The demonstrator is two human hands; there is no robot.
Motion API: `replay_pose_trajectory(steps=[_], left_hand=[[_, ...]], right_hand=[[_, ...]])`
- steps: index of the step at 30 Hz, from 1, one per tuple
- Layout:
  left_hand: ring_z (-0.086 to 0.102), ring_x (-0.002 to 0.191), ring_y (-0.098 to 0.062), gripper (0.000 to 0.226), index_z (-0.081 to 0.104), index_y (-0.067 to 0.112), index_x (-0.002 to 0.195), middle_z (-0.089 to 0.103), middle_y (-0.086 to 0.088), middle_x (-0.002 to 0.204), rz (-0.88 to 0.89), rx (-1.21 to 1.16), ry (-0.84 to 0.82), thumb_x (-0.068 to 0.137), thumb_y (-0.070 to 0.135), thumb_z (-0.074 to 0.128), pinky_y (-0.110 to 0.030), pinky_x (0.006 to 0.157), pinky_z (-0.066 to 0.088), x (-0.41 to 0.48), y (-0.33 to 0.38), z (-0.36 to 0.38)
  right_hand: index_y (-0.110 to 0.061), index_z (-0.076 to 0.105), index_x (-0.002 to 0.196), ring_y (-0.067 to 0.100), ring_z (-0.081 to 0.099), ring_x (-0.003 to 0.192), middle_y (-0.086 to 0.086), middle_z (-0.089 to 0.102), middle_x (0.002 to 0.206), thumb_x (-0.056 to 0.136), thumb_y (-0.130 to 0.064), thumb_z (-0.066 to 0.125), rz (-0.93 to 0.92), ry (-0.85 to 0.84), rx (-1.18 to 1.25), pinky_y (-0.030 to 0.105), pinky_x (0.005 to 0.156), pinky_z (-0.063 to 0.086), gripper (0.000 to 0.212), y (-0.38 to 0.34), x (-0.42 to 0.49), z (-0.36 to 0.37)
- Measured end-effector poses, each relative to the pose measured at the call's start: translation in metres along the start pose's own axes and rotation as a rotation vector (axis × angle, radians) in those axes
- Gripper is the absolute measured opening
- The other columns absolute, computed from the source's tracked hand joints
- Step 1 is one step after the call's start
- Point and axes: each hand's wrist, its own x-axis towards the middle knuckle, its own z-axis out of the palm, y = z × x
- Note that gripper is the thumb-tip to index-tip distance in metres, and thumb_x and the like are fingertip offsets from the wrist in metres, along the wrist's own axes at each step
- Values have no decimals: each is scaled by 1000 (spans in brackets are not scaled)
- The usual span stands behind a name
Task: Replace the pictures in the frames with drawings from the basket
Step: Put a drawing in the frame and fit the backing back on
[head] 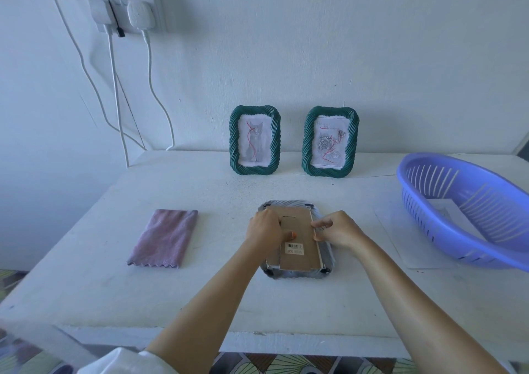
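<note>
Cardboard backing (297,242) under two curled hands (264,230) (340,230)

This looks like a room in a home, plainly furnished. A white table (86,259) stands pushed against a bare painted wall (372,44), where a wall socket (123,7) carries plugged-in chargers (140,15) with white cables (116,87) hanging down. Household things sit on the table: two green picture frames (254,140) (330,141) leaning at the wall, a folded cloth (164,237) and a blue plastic basket (423,210). The floor (286,363) below has a colourful patterned covering.
</note>
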Motion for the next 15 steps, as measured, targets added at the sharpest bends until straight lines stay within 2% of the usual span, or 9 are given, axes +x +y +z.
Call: replay_pose_trajectory(steps=[3, 6, 10, 11, 12, 13, 14, 15], left_hand=[[63, 92, -23, 32, 72, 8, 99, 71, -9, 99, 1, -8, -2, 81, 34, 68, -25, 65, 40, -1, 0, -2], [59, 82, -20, 33, 72, 8, 100, 71, -9, 99, -3, -17, -12, 80, 34, 69, -26, 66, 41, 0, 0, -3], [54, 78, -17, 33, 72, 8, 100, 70, -9, 99, -17, -24, -8, 80, 33, 70, -25, 66, 41, -1, 0, -4], [55, 79, -18, 32, 71, 8, 100, 70, -9, 99, -23, -23, -3, 80, 33, 70, -25, 66, 41, -1, 1, -5], [57, 81, -20, 32, 70, 8, 100, 70, -9, 99, -25, -21, 2, 80, 33, 70, -25, 66, 41, -2, 1, -4], [59, 85, -21, 32, 70, 8, 100, 69, -9, 100, -28, -21, 3, 80, 34, 70, -25, 66, 42, -2, 1, -4], [61, 88, -22, 33, 70, 8, 100, 69, -9, 101, -31, -21, 8, 79, 34, 70, -25, 66, 42, -3, 1, -3], [61, 90, -23, 34, 69, 7, 99, 68, -9, 101, -38, -22, 14, 79, 34, 70, -26, 66, 43, -4, 2, -2]], right_hand=[[-3, 63, 118, 12, 49, 95, 2, 59, 98, 76, -4, 72, -19, -49, -2, 20, 78, 35, 43, 0, -1, -3], [-4, 62, 120, 12, 49, 99, 2, 56, 103, 72, -3, 76, -43, -126, 9, 21, 82, 34, 50, -2, -6, -8], [-9, 49, 134, 14, 51, 103, 6, 58, 118, 65, -8, 82, -65, -249, -47, 24, 85, 40, 77, 0, -13, -15], [-10, 45, 137, 9, 51, 92, -1, 59, 106, 64, -10, 83, -68, -276, -69, 23, 77, 41, 82, 1, -13, -16], [-12, 42, 139, 3, 46, 78, -9, 50, 88, 63, -12, 84, -69, -293, -103, 19, 65, 38, 87, 2, -14, -16], [-14, 39, 141, 0, 38, 69, -13, 38, 79, 61, -15, 86, -70, -302, -141, 17, 57, 32, 92, 3, -14, -16], [-17, 35, 142, 0, 37, 70, -12, 34, 80, 59, -19, 87, -74, -306, -179, 18, 57, 33, 98, 5, -13, -15], [-19, 32, 144, 4, 43, 80, -8, 39, 92, 58, -23, 88, -86, -309, -216, 22, 66, 42, 103, 7, -13, -15]])
